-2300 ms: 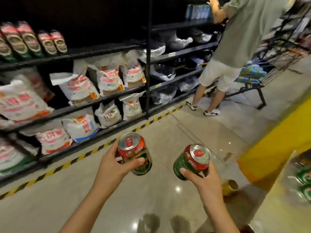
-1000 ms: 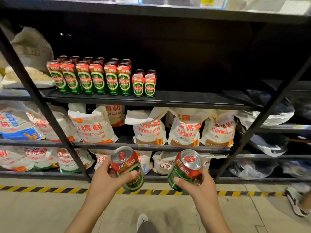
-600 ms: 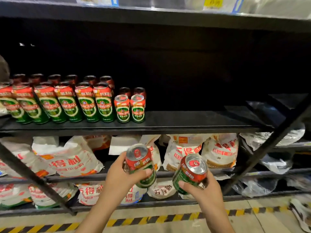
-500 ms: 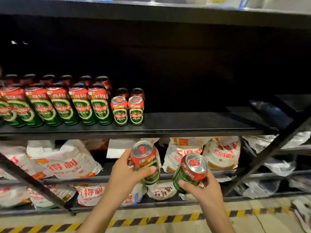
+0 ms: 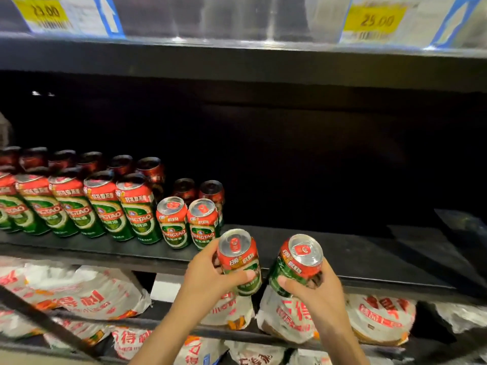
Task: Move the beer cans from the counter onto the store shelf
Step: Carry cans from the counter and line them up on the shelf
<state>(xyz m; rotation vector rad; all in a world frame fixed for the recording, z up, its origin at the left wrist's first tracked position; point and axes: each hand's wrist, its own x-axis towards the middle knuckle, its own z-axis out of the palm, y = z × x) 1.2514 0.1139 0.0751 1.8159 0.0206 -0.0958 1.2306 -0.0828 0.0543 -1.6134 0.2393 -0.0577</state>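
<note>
The black store shelf [image 5: 342, 248] crosses the middle of the frame and carries beer cans on its left half. A row of tall cans [image 5: 105, 206] runs from the left edge toward centre, with more tall cans behind them in shadow. Just right of them stand 2 short cans [image 5: 188, 223] side by side, with 2 more behind. The right half of the board is bare. On the lower shelves at the bottom of the frame lie white printed bags [image 5: 87, 296].

Your left hand [image 5: 210, 280] is wrapped around 1 short can [image 5: 241, 259], thumb across its front, holding it upright at the shelf's front edge, just right of the standing pair. Your right hand [image 5: 316, 293] grips the second can [image 5: 297, 262] from below, tilted left, lower centre of the frame, over the shelf's front edge.
</note>
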